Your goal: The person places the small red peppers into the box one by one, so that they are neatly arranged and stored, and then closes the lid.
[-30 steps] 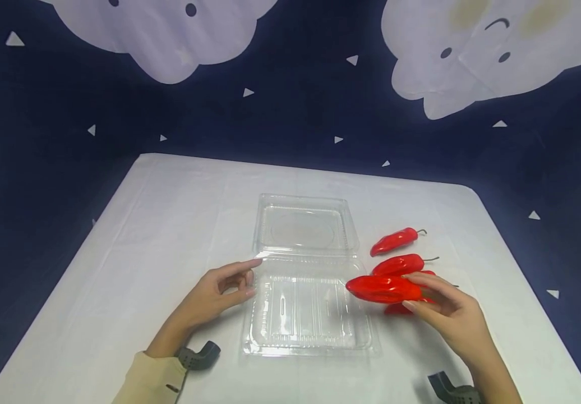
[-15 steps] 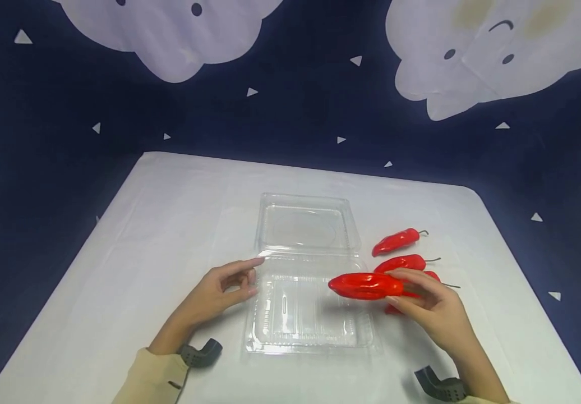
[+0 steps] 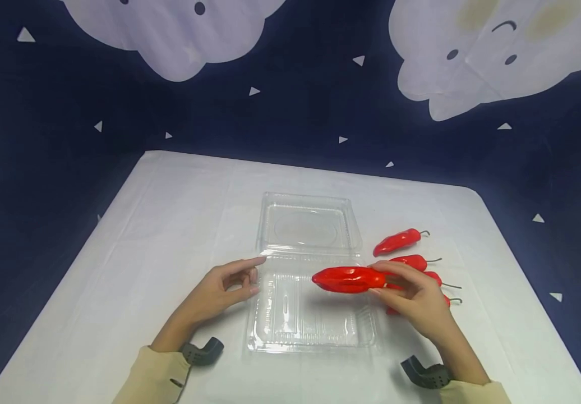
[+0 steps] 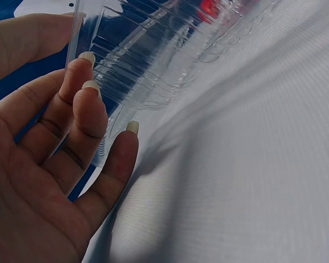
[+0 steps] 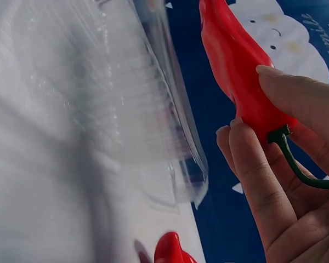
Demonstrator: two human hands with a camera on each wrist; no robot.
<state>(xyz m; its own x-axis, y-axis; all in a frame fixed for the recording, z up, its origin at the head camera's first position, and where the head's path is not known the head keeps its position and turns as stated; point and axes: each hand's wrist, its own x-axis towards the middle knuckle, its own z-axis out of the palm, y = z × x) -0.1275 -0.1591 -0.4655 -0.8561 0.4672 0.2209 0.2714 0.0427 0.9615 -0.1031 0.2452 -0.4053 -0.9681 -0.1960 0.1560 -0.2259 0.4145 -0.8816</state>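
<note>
My right hand (image 3: 411, 297) pinches a red chili pepper (image 3: 347, 279) near its stem end, thumb and fingers on opposite sides. The pepper hangs above the right half of a clear plastic clamshell container (image 3: 313, 342), its tip pointing left. In the right wrist view its curved green stem (image 5: 296, 164) reaches toward the palm. My left hand (image 3: 220, 289) rests at the container's left side, index finger and thumb extended to the rim. In the left wrist view the fingertips (image 4: 90, 90) lie beside the clear wall, loosely bent.
Several red peppers (image 3: 396, 241) lie right of the container, partly behind my right hand. The container's lid (image 3: 305, 219) lies folded back behind its base. White cloth covers the table (image 3: 179, 207); a dark blue cloud-patterned cloth (image 3: 290, 112) is beyond.
My right hand has carried the pepper leftward, from above the other peppers to over the container's base. My left hand stays at the container's left edge.
</note>
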